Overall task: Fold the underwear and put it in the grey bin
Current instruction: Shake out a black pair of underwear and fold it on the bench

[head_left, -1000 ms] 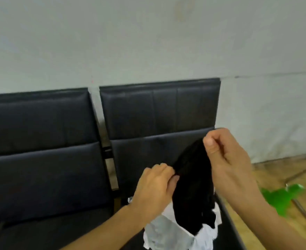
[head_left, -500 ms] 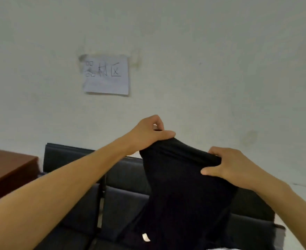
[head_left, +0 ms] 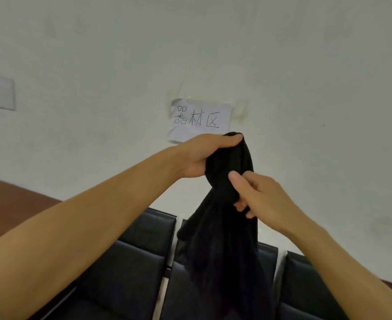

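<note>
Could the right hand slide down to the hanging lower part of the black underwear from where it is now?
Probably yes: the right hand already pinches the black underwear just below the left hand, and nothing visible blocks the cloth hanging beneath.

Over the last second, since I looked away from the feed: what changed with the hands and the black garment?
The black underwear was lifted off the white cloth on the seats, spread briefly between both hands, then gathered into a hanging bunch. The left hand now grips its top; the right hand has shifted to pinch just below. The view tilted up toward the paper sign. Both hands kept hold throughout.
</note>
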Available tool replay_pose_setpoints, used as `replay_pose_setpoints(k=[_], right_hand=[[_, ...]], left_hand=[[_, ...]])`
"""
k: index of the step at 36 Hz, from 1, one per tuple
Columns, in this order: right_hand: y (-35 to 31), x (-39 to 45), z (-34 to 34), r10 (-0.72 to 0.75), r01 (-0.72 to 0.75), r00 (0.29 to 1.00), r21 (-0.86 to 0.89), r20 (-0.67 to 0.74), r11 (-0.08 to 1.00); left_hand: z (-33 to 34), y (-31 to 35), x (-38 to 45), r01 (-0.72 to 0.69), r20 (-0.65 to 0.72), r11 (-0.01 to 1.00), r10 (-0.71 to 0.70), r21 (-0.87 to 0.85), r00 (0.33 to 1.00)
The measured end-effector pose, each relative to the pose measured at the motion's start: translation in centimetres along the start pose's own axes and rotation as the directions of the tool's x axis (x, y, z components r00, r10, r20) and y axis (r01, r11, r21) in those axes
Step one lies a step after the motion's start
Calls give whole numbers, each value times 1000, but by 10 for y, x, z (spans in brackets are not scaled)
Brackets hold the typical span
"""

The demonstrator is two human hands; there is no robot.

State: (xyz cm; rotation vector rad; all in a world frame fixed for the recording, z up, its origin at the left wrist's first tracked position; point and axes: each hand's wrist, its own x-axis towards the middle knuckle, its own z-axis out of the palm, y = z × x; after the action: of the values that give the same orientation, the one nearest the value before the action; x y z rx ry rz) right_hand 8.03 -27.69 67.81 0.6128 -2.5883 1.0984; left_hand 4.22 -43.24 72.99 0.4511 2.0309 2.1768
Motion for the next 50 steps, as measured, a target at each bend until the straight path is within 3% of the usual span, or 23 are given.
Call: replay_pose_setpoints(k=[3, 6, 8, 10, 13, 16, 20, 23, 27, 29, 31, 33, 38, 44, 46, 50], right_hand=[[-20, 17, 26, 74, -45, 989, -215, 132, 976], [-21, 35, 42, 99, -87, 995, -297, 25, 951], [-21, 49, 48, 94, -113, 990, -207, -102, 972], [-25, 59, 46, 127, -134, 984, -41, -128, 990], [-35, 65, 47, 122, -119, 992, 141, -13, 983], [-42, 75, 65, 62, -79, 987, 113, 148, 991], [-56, 101, 85, -87, 84, 996, 216, 5, 973], [-62, 118, 89, -26, 76, 987, 311, -161, 947], [-52, 142, 82, 10, 75, 956, 278, -294, 958], [-47, 149, 72, 85, 65, 945, 435, -316, 898], [-43, 152, 62, 145, 54, 957, 644, -252, 763], [-42, 153, 59, 82, 30, 989, 714, -122, 700], [-40, 157, 79, -70, 13, 986, 347, 152, 938], [-34, 188, 86, -142, 152, 973, 41, -182, 988], [-32, 195, 78, -129, 157, 959, 94, -252, 983], [-29, 214, 57, 65, 108, 927, 428, -370, 897]], left_hand=[[-27, 12, -1, -15, -6, 997, 14, -77, 1000], [-48, 19, 1, -39, -46, 992, 34, -118, 998], [-64, 25, 4, -75, -75, 994, 69, -82, 995], [-75, 31, 6, -115, -163, 992, 105, -54, 981], [-90, 35, 7, -146, -264, 981, 108, -128, 958], [-104, 37, 8, -168, -266, 963, 109, -211, 958], [-109, 37, 13, -188, -263, 962, 132, -200, 956], [-113, 35, 17, -196, -323, 970, 140, -147, 936], [-128, 39, 23, -272, -491, 962, 241, 9, 837], [-140, 36, 28, -255, -518, 966, 240, 44, 821], [-152, 31, 33, -226, -537, 973, 209, 35, 817], [-159, 26, 37, -223, -534, 974, 165, -46, 829], [-155, 17, 49, -212, -403, 953, 112, -214, 908], [-140, 23, 61, -223, -275, 927, 139, -302, 951], [-138, 26, 64, -233, -253, 917, 153, -323, 955], [-149, 27, 71, -257, -312, 941, 181, -219, 932]])
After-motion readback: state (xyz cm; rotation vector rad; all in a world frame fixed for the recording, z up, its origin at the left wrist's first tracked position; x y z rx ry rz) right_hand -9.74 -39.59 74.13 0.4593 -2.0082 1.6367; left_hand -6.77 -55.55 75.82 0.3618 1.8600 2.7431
